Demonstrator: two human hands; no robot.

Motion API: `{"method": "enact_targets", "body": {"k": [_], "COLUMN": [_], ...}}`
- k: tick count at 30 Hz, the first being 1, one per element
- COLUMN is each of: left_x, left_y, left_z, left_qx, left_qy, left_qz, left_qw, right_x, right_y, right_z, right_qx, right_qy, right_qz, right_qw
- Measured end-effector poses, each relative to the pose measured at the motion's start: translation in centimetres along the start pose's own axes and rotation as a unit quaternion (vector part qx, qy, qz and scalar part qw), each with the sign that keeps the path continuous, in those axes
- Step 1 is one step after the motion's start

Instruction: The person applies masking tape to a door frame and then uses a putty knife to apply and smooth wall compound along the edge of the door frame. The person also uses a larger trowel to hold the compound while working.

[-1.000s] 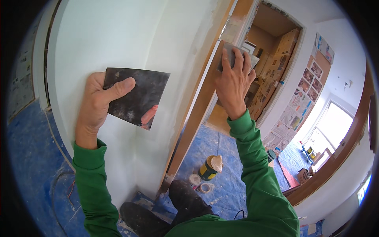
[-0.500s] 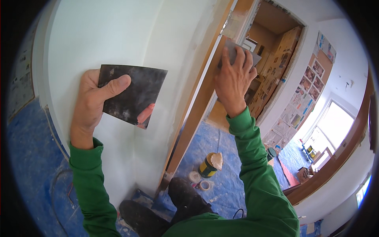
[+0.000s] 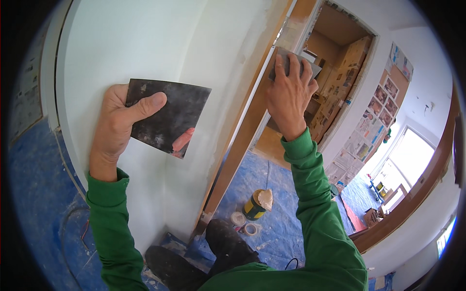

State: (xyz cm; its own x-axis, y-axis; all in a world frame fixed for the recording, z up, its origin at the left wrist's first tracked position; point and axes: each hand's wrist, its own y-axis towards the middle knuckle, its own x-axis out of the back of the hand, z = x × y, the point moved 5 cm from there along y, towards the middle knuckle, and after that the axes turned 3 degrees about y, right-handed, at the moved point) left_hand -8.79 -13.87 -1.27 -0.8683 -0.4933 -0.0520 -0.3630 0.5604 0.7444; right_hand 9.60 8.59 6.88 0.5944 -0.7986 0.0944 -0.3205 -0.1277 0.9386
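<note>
My left hand [image 3: 114, 119] grips a dark square spreader plate [image 3: 167, 116], the thumb lying across its face and the fingers behind it. A pinkish-red dab of filler [image 3: 183, 139] sits near the plate's lower right corner. Higher up on the right, my right hand [image 3: 291, 94] is closed on a grey flat spreader [image 3: 309, 70], fingers spread over its face. This spreader is at the brown wooden door frame [image 3: 242, 121]; the hand hides where its edge meets the wood. The pale wall [image 3: 160, 39] stands behind the left hand.
Blue sheeting [image 3: 276, 194] covers the floor. By my feet stand a dark tub with a yellow label [image 3: 255, 206] and rolls of tape [image 3: 250, 229]. Newspaper-covered boards [image 3: 361, 116] line the wall beyond the doorway. A person [image 3: 387, 136] shows partly near the bright window.
My left hand and the plate have shifted slightly right. My right hand stays at the door frame with its spreader, nearly unmoved. A person has come partly into view near the window.
</note>
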Motion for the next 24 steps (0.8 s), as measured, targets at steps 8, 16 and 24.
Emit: {"method": "enact_targets", "body": {"k": [8, 16, 24], "left_x": [0.3, 0.0, 0.1], "left_y": [0.0, 0.1, 0.0], "left_z": [0.3, 0.2, 0.0], "left_qx": [-0.001, 0.003, 0.002], "left_qy": [0.008, 0.005, 0.010], "left_qz": [0.004, -0.004, -0.008], "left_qw": [1.000, 1.000, 1.000], "right_x": [1.9, -0.1, -0.9], "right_y": [-0.8, -0.4, 0.0], "right_z": [0.7, -0.1, 0.8], "right_qx": [-0.009, 0.014, 0.007], "right_qy": [0.033, 0.018, -0.014], "right_qz": [0.046, 0.010, -0.005], "right_qw": [0.998, 1.000, 1.000]}}
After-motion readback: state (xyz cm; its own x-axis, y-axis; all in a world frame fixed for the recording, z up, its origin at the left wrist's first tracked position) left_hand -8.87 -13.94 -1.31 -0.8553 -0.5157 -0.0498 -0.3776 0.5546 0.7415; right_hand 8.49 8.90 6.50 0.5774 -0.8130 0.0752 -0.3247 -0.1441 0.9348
